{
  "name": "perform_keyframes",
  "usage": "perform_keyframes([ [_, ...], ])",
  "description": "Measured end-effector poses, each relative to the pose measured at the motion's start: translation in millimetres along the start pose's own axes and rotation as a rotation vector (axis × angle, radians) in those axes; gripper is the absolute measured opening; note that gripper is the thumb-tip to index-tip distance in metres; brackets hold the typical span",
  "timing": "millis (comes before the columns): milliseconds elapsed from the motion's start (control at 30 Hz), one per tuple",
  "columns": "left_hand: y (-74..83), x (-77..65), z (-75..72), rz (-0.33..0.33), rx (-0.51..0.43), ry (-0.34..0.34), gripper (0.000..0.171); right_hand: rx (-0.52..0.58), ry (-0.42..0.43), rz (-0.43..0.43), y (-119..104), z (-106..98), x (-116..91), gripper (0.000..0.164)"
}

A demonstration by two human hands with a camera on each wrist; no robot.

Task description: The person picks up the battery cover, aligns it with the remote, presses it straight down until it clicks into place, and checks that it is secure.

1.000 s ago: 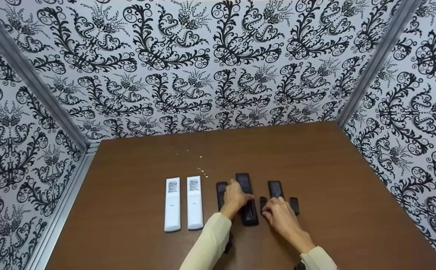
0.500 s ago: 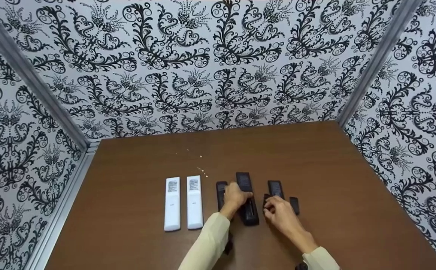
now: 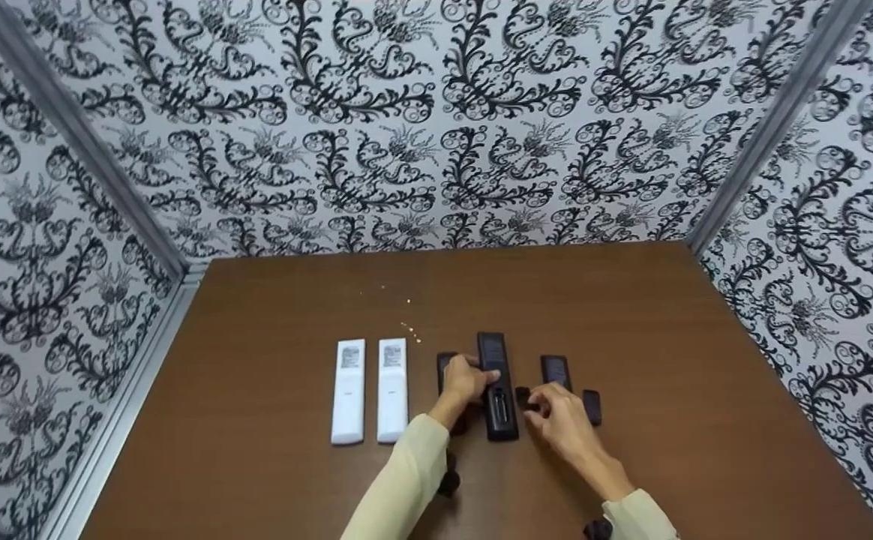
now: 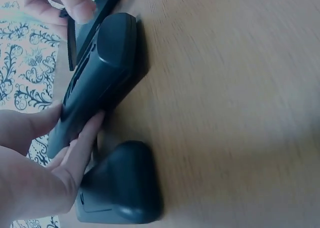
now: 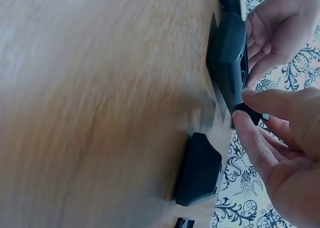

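A long black remote (image 3: 498, 405) lies back up, its battery compartment uncovered. My left hand (image 3: 465, 382) grips its side, thumb on the upper edge and fingers along the flank, as the left wrist view shows. Between thumb and fingertips my right hand (image 3: 565, 424) pinches a small black battery cover (image 5: 250, 114), held tilted beside the remote's right edge. In the left wrist view this cover (image 4: 73, 44) stands on edge close to the compartment. A second black remote (image 3: 445, 367) lies partly hidden behind my left hand. Beyond my right hand is a shorter black remote (image 3: 555, 370).
Two white remotes (image 3: 348, 394) lie side by side at the left, backs up. Another black battery cover (image 3: 592, 407) rests right of my right hand. Small pale crumbs (image 3: 411, 330) dot the brown table (image 3: 271, 315). Patterned walls (image 3: 436, 135) enclose the back and sides.
My right hand has picked the battery cover up from the table and carried it left toward the long black remote. My left hand stays on that remote. The head view has shifted slightly.
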State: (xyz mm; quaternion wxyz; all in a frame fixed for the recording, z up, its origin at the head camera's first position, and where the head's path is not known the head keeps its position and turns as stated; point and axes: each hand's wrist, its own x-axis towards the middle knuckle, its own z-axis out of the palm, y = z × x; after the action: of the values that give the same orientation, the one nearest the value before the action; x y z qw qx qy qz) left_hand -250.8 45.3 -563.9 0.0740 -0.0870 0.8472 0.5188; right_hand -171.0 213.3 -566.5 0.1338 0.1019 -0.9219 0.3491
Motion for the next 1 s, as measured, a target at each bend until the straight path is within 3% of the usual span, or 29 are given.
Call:
perform_keyframes([
  [167, 1.1, 1.7, 1.8, 0.000, -0.067, -0.060, 0.047, -0.034, 0.082, -0.030, 3.6, -3.9, -1.3, 0.016],
  [333, -1.2, 6.1, 0.0, 0.005, -0.198, -0.113, 0.042, -0.073, 0.162, -0.058, 0.9, -7.5, 0.8, 0.019],
  [700, 3.1, 4.6, 6.8, 0.027, -0.309, -0.196, 0.040, 0.052, 0.287, -0.086, 0.1, -8.2, -0.2, 0.021],
  [1000, -15.6, 1.8, -10.8, -0.010, -0.397, -0.144, 0.037, 0.140, 0.186, -0.137, -13.5, 8.2, 10.5, 0.015],
])
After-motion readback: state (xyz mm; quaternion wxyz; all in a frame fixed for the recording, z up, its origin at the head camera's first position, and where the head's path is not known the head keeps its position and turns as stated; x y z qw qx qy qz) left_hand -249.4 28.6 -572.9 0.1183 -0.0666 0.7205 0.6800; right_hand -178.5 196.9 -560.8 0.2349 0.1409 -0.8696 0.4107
